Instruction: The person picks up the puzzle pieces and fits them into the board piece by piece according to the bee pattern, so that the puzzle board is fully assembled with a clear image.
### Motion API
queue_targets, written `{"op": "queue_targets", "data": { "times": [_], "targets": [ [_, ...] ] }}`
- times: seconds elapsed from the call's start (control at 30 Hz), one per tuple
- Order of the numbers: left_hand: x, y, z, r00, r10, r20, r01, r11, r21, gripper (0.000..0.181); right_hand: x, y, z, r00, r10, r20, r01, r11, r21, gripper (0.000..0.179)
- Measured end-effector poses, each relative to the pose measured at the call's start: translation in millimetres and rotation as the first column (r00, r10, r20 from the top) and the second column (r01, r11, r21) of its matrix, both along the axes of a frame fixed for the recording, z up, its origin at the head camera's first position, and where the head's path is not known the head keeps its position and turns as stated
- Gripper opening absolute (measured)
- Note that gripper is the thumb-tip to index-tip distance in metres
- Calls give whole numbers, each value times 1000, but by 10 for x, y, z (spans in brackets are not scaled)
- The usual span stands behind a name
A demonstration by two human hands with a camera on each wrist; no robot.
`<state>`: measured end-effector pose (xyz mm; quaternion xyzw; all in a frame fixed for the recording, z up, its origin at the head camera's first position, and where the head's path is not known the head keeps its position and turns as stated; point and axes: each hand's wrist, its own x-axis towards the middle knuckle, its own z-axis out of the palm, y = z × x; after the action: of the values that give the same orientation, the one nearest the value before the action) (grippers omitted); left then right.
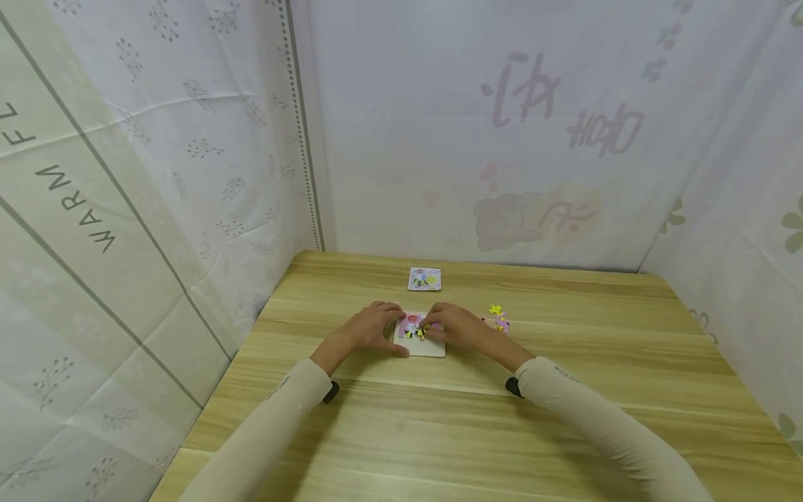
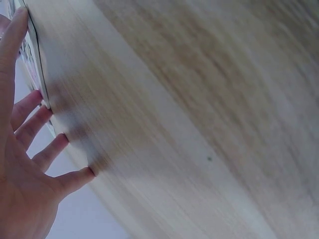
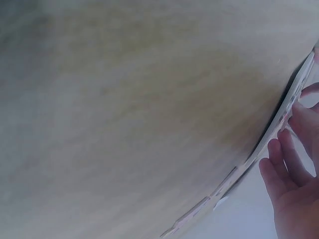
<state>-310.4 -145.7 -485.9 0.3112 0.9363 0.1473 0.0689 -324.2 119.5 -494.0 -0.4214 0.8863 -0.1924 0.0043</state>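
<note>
A small square puzzle board (image 1: 422, 346) lies on the table, its upper part covered with pink, white, yellow and black jigsaw pieces (image 1: 410, 328), its lower part bare. My left hand (image 1: 370, 328) holds the board at its left side, thumb at the near corner and forefinger at the far one. In the left wrist view its other fingers (image 2: 42, 147) spread, tips down by the board's edge. Over the board's right part, my right hand (image 1: 461, 326) pinches a yellow-and-black puzzle piece (image 1: 422, 333), partly hidden by the fingers. The right wrist view shows the board (image 3: 299, 79) only edge-on.
Several loose puzzle pieces (image 1: 502, 325), pink and yellow, lie to the right of my right hand. Beyond the board is a square picture card (image 1: 424, 279) with a bee-like figure. The wooden table (image 1: 414, 432) meets patterned curtains (image 1: 464, 139) at the back and sides.
</note>
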Motion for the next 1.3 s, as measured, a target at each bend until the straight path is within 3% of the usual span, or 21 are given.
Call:
{"op": "queue_targets", "data": {
  "times": [0.47,1.07,1.3],
  "targets": [
    [5,15,-8,1000,-7,-7,7,1000,1,91,10,-69,-39,997,51,-62,-50,999,12,18],
    [6,17,10,1000,-9,2,9,1000,15,93,-17,-88,-11,995,78,-58,-76,996,35,17],
    [2,12,15,1000,-17,1,17,1000,21,92,-4,-95,-2,997,54,-49,-51,997,59,19]
  ]
}}
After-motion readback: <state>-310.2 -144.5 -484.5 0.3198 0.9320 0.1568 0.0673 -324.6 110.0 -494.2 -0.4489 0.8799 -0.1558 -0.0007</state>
